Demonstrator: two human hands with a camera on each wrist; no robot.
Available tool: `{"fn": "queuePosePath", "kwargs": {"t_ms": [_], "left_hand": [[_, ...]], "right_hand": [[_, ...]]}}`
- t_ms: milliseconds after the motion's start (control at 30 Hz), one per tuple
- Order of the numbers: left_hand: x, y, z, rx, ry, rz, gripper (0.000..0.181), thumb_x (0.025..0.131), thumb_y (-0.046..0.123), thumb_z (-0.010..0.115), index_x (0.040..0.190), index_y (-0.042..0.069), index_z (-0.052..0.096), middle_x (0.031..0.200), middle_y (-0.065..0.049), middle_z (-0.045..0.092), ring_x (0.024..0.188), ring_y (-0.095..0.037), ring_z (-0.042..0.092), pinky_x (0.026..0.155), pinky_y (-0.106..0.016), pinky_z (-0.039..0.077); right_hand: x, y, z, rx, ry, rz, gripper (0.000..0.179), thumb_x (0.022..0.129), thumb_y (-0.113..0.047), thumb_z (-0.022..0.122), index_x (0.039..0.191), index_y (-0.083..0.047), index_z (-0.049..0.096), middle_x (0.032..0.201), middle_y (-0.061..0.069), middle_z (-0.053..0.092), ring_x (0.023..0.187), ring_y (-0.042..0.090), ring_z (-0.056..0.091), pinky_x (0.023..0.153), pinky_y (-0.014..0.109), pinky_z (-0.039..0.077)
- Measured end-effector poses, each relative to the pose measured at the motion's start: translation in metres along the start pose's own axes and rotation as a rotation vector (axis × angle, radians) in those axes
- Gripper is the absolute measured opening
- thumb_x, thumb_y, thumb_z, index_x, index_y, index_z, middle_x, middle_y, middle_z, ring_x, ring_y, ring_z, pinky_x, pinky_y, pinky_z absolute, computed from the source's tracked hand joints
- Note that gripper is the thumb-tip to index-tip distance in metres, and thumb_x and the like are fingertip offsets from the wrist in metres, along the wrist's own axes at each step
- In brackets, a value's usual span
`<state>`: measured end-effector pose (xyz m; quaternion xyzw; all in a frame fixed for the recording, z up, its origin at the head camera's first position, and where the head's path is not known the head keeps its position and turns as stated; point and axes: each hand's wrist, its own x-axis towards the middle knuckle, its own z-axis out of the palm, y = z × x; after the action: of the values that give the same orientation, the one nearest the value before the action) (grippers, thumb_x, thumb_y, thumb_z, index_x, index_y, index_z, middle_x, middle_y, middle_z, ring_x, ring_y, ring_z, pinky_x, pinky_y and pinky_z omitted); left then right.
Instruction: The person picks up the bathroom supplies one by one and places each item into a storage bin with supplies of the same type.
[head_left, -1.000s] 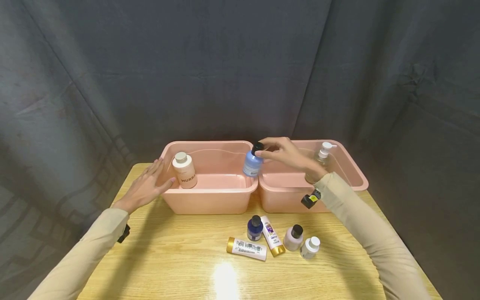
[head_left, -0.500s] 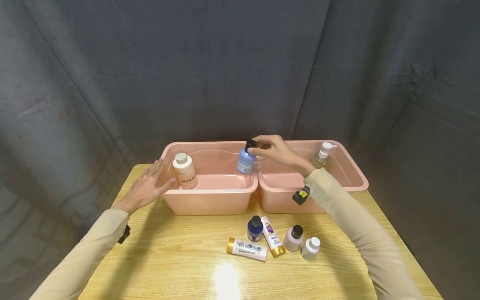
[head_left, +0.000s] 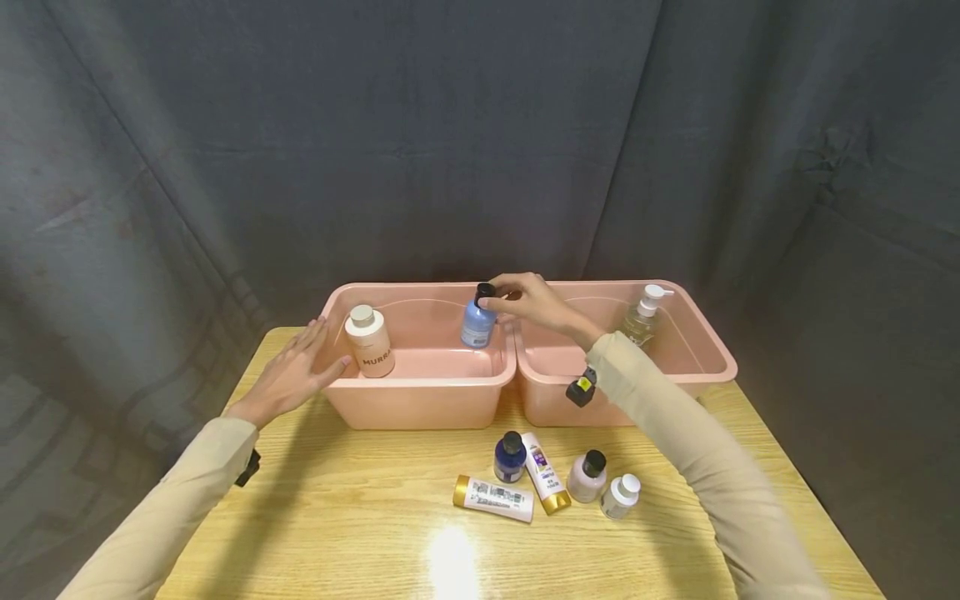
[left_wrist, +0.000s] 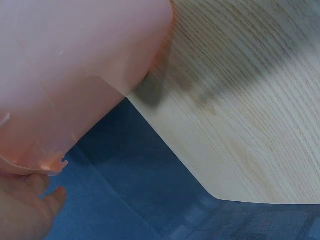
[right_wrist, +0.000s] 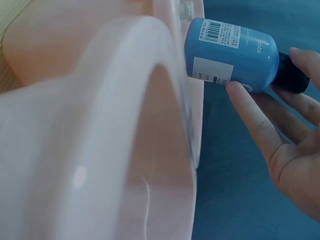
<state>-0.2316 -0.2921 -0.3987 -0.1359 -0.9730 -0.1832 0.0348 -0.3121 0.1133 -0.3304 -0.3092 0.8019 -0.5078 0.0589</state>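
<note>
My right hand (head_left: 534,302) pinches the black cap of a light blue bottle (head_left: 477,325), held over the right part of the left pink bin (head_left: 420,407). In the right wrist view the same blue bottle (right_wrist: 232,55) shows its barcode label, with the fingers around its neck and one finger along its side. My left hand (head_left: 291,367) rests with straight fingers on the left rim of that bin. Beside it, inside the bin, stands a white bottle (head_left: 371,343) with dark lettering. The left wrist view catches only part of the left hand (left_wrist: 30,205) at the bin's edge.
A second pink bin (head_left: 585,400) adjoins on the right, with a clear pump bottle (head_left: 640,323) inside. In front on the wooden table (head_left: 337,517) are a dark blue bottle (head_left: 510,458), two gold-capped tubes (head_left: 495,497), a pale black-capped bottle (head_left: 587,478) and a small white bottle (head_left: 620,497).
My right hand has carried the light blue bottle leftward, from near the shared bin rims to farther inside the left bin's outline. The left hand has stayed still.
</note>
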Motion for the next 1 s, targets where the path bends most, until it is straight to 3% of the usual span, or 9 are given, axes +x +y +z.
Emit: {"fn": "queuePosePath", "kwargs": {"t_ms": [167,367,600,867,1000], "left_hand": [[0.000,0.000,0.000,0.001,-0.001,-0.002,0.082,0.100,0.053,0.047,0.158,0.004,0.015,0.164,-0.018,0.006,0.147,-0.043,0.011,0.110,-0.067,0.018],[0.000,0.001,-0.001,0.003,0.001,-0.001,0.083,0.100,0.053,0.048,0.158,0.003,0.016,0.164,-0.019,0.008,0.147,-0.043,0.011,0.110,-0.067,0.018],[0.000,0.002,-0.001,0.007,0.002,-0.001,0.083,0.100,0.051,0.048,0.157,0.002,0.016,0.163,-0.020,0.008,0.147,-0.043,0.011,0.110,-0.068,0.019],[0.001,0.002,-0.001,0.001,-0.012,-0.013,0.083,0.100,0.054,0.046,0.158,0.003,0.015,0.164,-0.016,0.004,0.146,-0.046,0.011,0.108,-0.070,0.019],[0.001,0.001,0.000,0.005,-0.011,-0.010,0.083,0.100,0.054,0.046,0.158,0.003,0.015,0.164,-0.017,0.005,0.146,-0.046,0.011,0.108,-0.070,0.019]], "right_hand": [[0.006,0.005,0.007,0.007,-0.020,0.030,0.032,0.092,-0.011,0.072,0.118,0.005,0.065,0.103,0.018,0.068,0.088,0.032,0.068,0.075,0.046,0.059],[0.011,0.009,0.015,-0.029,-0.031,0.041,0.031,0.092,-0.013,0.072,0.118,0.003,0.067,0.105,0.015,0.068,0.092,0.028,0.067,0.072,0.035,0.059],[0.017,0.015,0.022,-0.051,-0.047,0.044,0.029,0.093,-0.013,0.071,0.116,0.002,0.068,0.107,0.014,0.067,0.094,0.026,0.064,0.080,0.046,0.057],[0.020,0.017,0.027,-0.078,-0.051,0.067,0.029,0.093,-0.015,0.070,0.117,0.003,0.068,0.108,0.015,0.067,0.098,0.027,0.064,0.076,0.032,0.058],[0.023,0.021,0.030,-0.035,-0.045,0.097,0.028,0.094,-0.012,0.069,0.117,0.004,0.067,0.108,0.017,0.067,0.100,0.028,0.064,0.081,0.039,0.058]]}}
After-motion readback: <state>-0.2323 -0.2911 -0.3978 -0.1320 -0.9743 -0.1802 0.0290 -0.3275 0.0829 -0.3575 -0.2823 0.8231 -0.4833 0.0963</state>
